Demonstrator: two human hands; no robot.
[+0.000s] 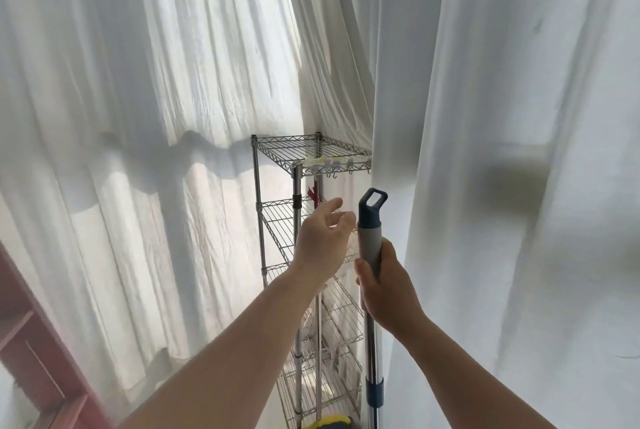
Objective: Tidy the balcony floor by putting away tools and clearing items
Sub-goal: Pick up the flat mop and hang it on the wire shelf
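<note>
My right hand (pixel 384 286) grips the grey handle of a long pole tool (pixel 370 238), held upright. The pole has a dark blue cap with a hanging loop at the top and a metal shaft with a blue collar lower down. My left hand (pixel 323 238) is raised just left of the handle, fingers relaxed and spread, holding nothing, in front of the wire shelf rack (pixel 277 151). The pole's lower end is out of view.
The chrome wire rack stands in the corner with several shelves and a row of small hooks under its top shelf. White curtains (pixel 156 116) hang left and right. A pink frame (pixel 38 359) is at the lower left. Something yellow (pixel 329 421) lies at the rack's foot.
</note>
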